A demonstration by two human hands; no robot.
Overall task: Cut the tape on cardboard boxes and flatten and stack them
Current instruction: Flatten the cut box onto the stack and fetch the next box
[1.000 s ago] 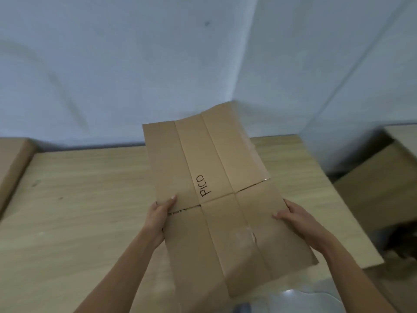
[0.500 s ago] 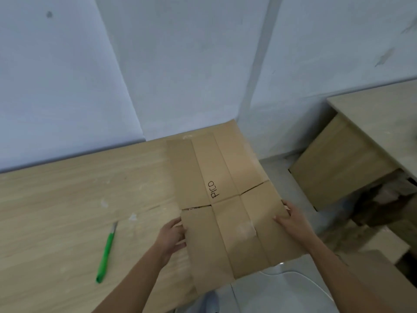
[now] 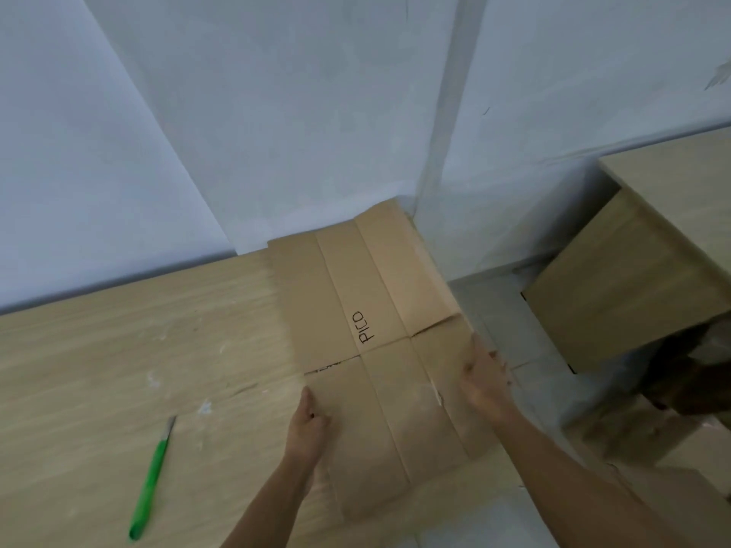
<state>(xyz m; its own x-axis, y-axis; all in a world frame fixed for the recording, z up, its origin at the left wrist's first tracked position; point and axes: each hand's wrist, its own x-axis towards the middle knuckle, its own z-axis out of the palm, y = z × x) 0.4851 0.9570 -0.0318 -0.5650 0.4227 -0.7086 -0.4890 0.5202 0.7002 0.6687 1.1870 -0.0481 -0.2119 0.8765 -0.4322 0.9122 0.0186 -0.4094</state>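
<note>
Flattened box held at both side edges over the right end of a table.

A green knife [image 3: 152, 474] lies alone on the wooden table [image 3: 118, 350], well left of the hands. The left hand [image 3: 306, 427] grips the left edge of the box [image 3: 356, 294] at its near half, thumb pointing up along the edge and fingers curled onto the cardboard. The box, pressed flat with "PICO" handwritten near its middle, stretches from between the hands to the wall corner, over the table's right end, its right side past the table's edge. The right hand [image 3: 484, 383] pinches the right edge opposite, thumb on top and fingers past the edge, though it is blurred. The hands are apart, the box's width between them. Farther right stands a second wooden desk [image 3: 633, 270].
</note>
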